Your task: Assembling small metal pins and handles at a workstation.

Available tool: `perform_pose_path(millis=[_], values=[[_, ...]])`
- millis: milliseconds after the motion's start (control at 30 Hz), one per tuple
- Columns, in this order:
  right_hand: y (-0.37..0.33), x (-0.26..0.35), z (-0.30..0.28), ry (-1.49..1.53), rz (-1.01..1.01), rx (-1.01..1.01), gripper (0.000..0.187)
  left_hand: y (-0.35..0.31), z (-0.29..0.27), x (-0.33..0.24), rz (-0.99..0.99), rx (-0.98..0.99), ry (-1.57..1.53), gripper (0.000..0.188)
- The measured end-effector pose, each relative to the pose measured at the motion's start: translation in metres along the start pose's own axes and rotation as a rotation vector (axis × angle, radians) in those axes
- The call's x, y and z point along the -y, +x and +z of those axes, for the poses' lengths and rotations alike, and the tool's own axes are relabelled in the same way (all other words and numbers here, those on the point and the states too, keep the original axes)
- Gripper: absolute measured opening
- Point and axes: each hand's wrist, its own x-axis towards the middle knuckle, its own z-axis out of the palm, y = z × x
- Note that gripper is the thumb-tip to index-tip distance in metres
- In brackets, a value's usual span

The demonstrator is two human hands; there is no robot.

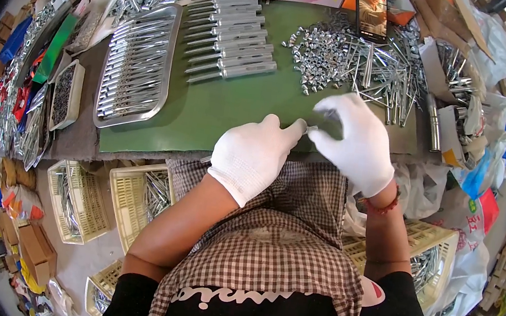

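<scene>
Both my hands wear white knit gloves and meet over the front of a green work mat [206,130]. My left hand [250,154] is closed around a slim metal tube [302,126]; most of it is hidden by the glove, with an end showing at the fingertips. Close to that end is my right hand [356,142], its thumb and curved forefinger apart. Whether a small part touches its thumb tip, I cannot make out. Beyond it lie a heap of small metal nuts [322,56] and a pile of loose metal pins [394,87].
Left of the mat's middle, a steel tray [167,78] holds rows of metal rods. Several pointed tubes [233,61] lie beside it. A phone [372,11] stands at the back. Yellow plastic crates [117,179] of metal parts sit below the table edge, near a checked apron [267,248].
</scene>
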Motion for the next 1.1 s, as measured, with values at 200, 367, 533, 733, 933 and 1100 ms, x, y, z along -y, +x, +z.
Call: perform_pose_path(millis=[200, 367, 533, 733, 933, 1100], values=[[0.018, -0.013, 0.032, 1.692, 0.339, -0.224, 0.052, 0.001, -0.002, -0.003, 0.0, -0.026, 0.022, 0.024], [0.019, -0.018, 0.054, 1.873, 0.253, -0.265, 0.053, 0.002, 0.001, -0.001, -0.008, -0.008, -0.012, 0.023], [0.021, -0.007, 0.059, 1.765, 0.236, -0.283, 0.052, 0.003, -0.003, 0.0, -0.003, 0.037, -0.009, 0.022], [0.016, -0.002, 0.061, 1.407, 0.272, -0.267, 0.055, 0.008, -0.01, -0.002, 0.003, 0.127, -0.03, 0.015], [0.009, -0.008, 0.056, 1.43, 0.197, -0.336, 0.056, 0.03, -0.01, -0.01, 0.13, 0.125, 0.053, 0.01], [0.011, -0.013, 0.061, 1.789, 0.241, -0.381, 0.054, 0.019, -0.015, 0.004, 0.027, 0.174, -0.058, 0.016]])
